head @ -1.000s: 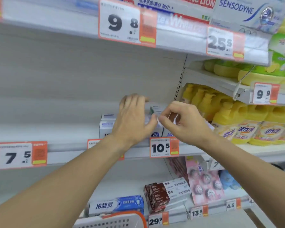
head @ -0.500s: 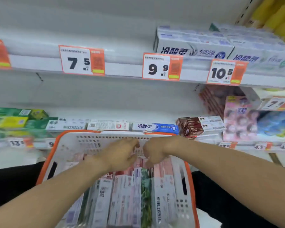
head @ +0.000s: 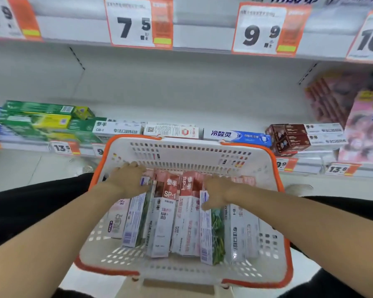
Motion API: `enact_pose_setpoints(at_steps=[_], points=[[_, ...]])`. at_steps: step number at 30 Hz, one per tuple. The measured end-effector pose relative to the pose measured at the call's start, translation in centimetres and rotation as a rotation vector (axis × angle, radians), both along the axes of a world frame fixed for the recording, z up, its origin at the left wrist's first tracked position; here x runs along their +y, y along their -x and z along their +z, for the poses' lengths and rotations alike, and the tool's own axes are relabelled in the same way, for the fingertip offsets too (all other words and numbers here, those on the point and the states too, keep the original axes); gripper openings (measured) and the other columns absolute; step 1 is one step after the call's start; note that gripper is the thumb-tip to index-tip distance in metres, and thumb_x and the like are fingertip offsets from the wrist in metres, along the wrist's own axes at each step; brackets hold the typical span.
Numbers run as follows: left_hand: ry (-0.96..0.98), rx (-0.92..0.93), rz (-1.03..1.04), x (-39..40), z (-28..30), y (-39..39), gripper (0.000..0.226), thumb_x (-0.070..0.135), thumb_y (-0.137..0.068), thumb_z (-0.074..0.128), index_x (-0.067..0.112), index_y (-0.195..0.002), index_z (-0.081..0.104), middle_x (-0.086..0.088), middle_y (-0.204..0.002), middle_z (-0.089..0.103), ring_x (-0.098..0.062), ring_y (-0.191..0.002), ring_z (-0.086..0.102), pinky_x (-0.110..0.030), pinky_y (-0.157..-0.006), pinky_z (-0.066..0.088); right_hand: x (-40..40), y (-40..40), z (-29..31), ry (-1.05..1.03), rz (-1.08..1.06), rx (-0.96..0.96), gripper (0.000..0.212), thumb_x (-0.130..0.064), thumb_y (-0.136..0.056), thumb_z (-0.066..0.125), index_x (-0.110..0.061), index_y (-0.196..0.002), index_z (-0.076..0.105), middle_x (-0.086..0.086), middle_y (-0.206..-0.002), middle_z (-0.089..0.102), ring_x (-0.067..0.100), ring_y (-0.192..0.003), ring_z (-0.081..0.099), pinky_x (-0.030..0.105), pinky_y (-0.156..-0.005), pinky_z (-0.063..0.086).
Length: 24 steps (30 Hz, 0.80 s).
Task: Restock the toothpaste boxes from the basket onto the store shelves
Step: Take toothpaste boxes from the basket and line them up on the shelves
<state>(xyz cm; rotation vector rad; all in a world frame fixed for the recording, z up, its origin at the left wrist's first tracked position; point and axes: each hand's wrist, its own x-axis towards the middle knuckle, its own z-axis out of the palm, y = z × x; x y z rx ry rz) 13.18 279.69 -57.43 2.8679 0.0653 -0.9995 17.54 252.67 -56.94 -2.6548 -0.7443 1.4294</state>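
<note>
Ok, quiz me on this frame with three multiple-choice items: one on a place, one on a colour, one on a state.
1. Where are both hands?
A. On the upper shelf
B. Inside the white plastic basket
C. At the person's sides

2. What colour is the basket's rim?
A. Orange
B. Blue
C. Black

3. What does the basket hold?
A. Nothing
B. One box
C. Many toothpaste boxes

Answers:
1 B: the left hand and right hand reach among the boxes in the white plastic basket.
2 A: an orange band runs round its top edge.
3 C: toothpaste boxes lie side by side inside.
</note>
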Motion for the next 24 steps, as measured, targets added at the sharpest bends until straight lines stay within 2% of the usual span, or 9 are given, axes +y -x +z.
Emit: enact_pose_setpoints(at_steps=[2, 5, 8, 10, 14, 17, 19, 22, 24], points=[[0.015, 0.069, 0.038, 0.8, -0.5, 0.2, 0.072, 0.053, -0.094, 0.056, 0.019, -0.153, 0.031, -0.010, -0.153, 0.037, -0.031, -0.139, 0.037, -0.047, -0.112, 0.036, 0.9, -0.1, 0.2, -0.091, 0.018, 0.010, 0.085, -0.045, -0.086, 0.072, -0.022, -0.154, 0.026, 0.007, -0.152, 0.043, 0.031, -0.139, 0.039, 0.043, -0.114, 0.036], [0.035, 0.073, 0.058, 1.0, -1.1, 0.8, 0.075, 0.061, -0.090, 0.058, 0.021, -0.148, 0.036, -0.009, -0.148, 0.047, -0.029, -0.136, 0.040, -0.046, -0.110, 0.040, 1.7, 0.1, -0.1, -0.088, 0.045, -0.032, 0.076, -0.042, -0.087, 0.072, -0.014, -0.148, 0.037, 0.009, -0.144, 0.050, 0.029, -0.125, 0.052, 0.039, -0.104, 0.045], [-0.050, 0.015, 0.014, 0.3, -1.2, 1.1, 0.077, 0.079, -0.077, 0.056, 0.030, -0.135, 0.050, -0.002, -0.138, 0.053, -0.025, -0.132, 0.041, -0.045, -0.110, 0.035, 2.4, -0.2, -0.1, -0.063, 0.008, -0.008, 0.054, -0.045, -0.078, 0.080, -0.008, -0.113, 0.062, 0.005, -0.105, 0.068, 0.022, -0.091, 0.066, 0.034, -0.080, 0.056], [-0.102, -0.005, -0.028, -0.5, -1.2, 1.4, 0.075, 0.081, -0.076, 0.056, 0.031, -0.132, 0.052, -0.002, -0.137, 0.051, -0.024, -0.133, 0.038, -0.044, -0.110, 0.034, 2.7, -0.9, 0.8, -0.081, -0.047, 0.067, 0.053, -0.041, -0.072, 0.086, -0.004, -0.104, 0.065, 0.006, -0.096, 0.071, 0.020, -0.075, 0.072, 0.034, -0.070, 0.060], [-0.131, -0.069, -0.054, -2.3, -0.4, 1.6, 0.060, 0.062, -0.084, 0.062, 0.020, -0.125, 0.051, -0.007, -0.129, 0.044, -0.026, -0.124, 0.038, -0.038, -0.104, 0.038, 2.7, -2.6, 3.8, -0.095, -0.057, 0.171, 0.061, -0.030, -0.064, 0.093, -0.015, -0.116, 0.064, 0.004, -0.116, 0.062, 0.023, -0.079, 0.074, 0.032, -0.066, 0.062], [0.008, 0.008, 0.121, -2.9, 0.1, 1.6, 0.051, 0.038, -0.090, 0.068, 0.012, -0.129, 0.049, -0.010, -0.126, 0.058, -0.027, -0.113, 0.058, -0.032, -0.089, 0.048, 2.5, -4.1, 5.8, -0.125, -0.029, 0.189, 0.054, -0.034, -0.057, 0.096, -0.023, -0.102, 0.070, 0.000, -0.125, 0.060, 0.026, -0.095, 0.072, 0.039, -0.083, 0.061], [0.111, 0.030, 0.228, -2.5, 0.9, 1.6, 0.040, 0.031, -0.089, 0.072, 0.014, -0.120, 0.052, -0.005, -0.109, 0.066, -0.023, -0.092, 0.064, -0.028, -0.077, 0.051, 2.6, -5.0, 7.4, -0.157, -0.031, 0.211, 0.053, -0.037, -0.058, 0.095, -0.024, -0.104, 0.071, -0.006, -0.124, 0.056, 0.020, -0.101, 0.067, 0.038, -0.091, 0.058], [0.299, 0.015, 0.360, -1.5, 3.4, 0.5, 0.037, 0.027, -0.086, 0.076, 0.014, -0.111, 0.053, 0.001, -0.076, 0.055, -0.015, -0.055, 0.052, -0.024, -0.052, 0.045, 2.8, -6.0, 10.6, -0.206, -0.060, 0.288, 0.054, -0.030, -0.066, 0.092, -0.020, -0.114, 0.070, -0.009, -0.104, 0.055, 0.014, -0.089, 0.064, 0.029, -0.081, 0.059], [0.420, -0.037, 0.392, -0.8, 6.4, -1.0, 0.032, 0.023, -0.085, 0.077, 0.017, -0.106, 0.055, 0.001, -0.072, 0.055, -0.015, -0.053, 0.051, -0.027, -0.053, 0.049, 2.9, -7.0, 13.0, -0.258, -0.067, 0.302, 0.053, -0.027, -0.067, 0.092, -0.021, -0.115, 0.071, -0.005, -0.105, 0.058, 0.016, -0.093, 0.066, 0.021, -0.071, 0.055]])
